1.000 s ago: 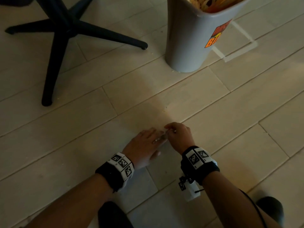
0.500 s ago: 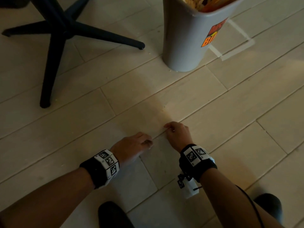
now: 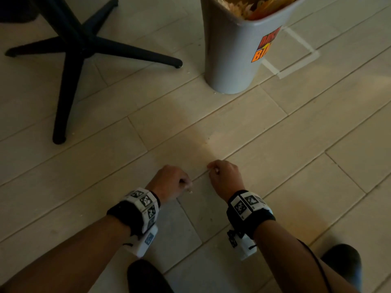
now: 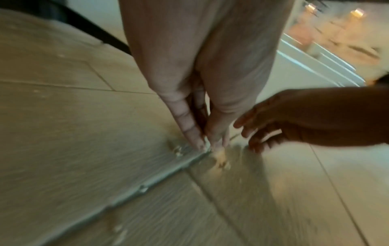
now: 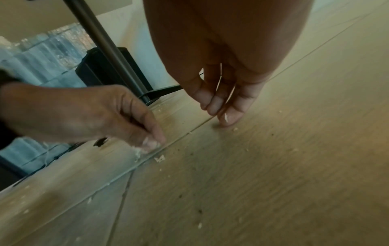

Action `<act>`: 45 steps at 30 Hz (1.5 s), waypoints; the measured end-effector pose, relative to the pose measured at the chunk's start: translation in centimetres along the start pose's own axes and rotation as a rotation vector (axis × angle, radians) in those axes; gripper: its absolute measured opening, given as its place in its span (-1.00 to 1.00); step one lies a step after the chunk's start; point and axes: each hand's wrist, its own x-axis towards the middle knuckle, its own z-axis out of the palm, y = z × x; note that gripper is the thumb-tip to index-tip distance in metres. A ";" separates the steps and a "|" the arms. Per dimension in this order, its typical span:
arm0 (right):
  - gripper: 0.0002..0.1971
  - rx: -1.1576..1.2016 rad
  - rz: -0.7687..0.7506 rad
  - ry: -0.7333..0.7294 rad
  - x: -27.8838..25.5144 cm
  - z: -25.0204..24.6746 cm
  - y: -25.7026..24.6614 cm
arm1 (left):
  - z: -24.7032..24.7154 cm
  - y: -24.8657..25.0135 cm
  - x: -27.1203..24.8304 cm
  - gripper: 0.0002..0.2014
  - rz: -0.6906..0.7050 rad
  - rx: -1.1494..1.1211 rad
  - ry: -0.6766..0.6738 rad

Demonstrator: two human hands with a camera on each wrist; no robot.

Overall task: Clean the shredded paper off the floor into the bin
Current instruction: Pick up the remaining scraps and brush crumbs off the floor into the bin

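Observation:
A grey bin (image 3: 230, 60) stands on the floor ahead, filled with shredded paper (image 3: 251, 7). Both hands are down on a seam between pale floor planks. My left hand (image 3: 187, 183) has curled fingers and pinches small white paper scraps (image 5: 145, 149) against the floor; the left wrist view shows its fingertips (image 4: 197, 143) on the seam with crumbs (image 4: 221, 158) just beyond. A short way to the right, my right hand (image 3: 211, 167) bunches its fingertips (image 5: 214, 106) and thumb on the seam, pinching a tiny scrap. More specks (image 5: 160, 158) lie scattered between the hands.
A black chair base (image 3: 72, 51) with spreading legs stands at the far left. White tape marks (image 3: 296, 66) lie on the floor right of the bin. My dark shoes (image 3: 146, 278) are at the bottom edge. Tiny paper crumbs dot the planks.
My left hand has pulled back along the seam, away from the right hand, and its flat fingers have curled into a pinch. The right hand has stayed in place.

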 end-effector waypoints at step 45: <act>-0.52 0.107 -0.075 0.252 6.8 -12.9 -0.7 | -21.8 13.6 14.2 -0.79 0.275 -0.082 0.577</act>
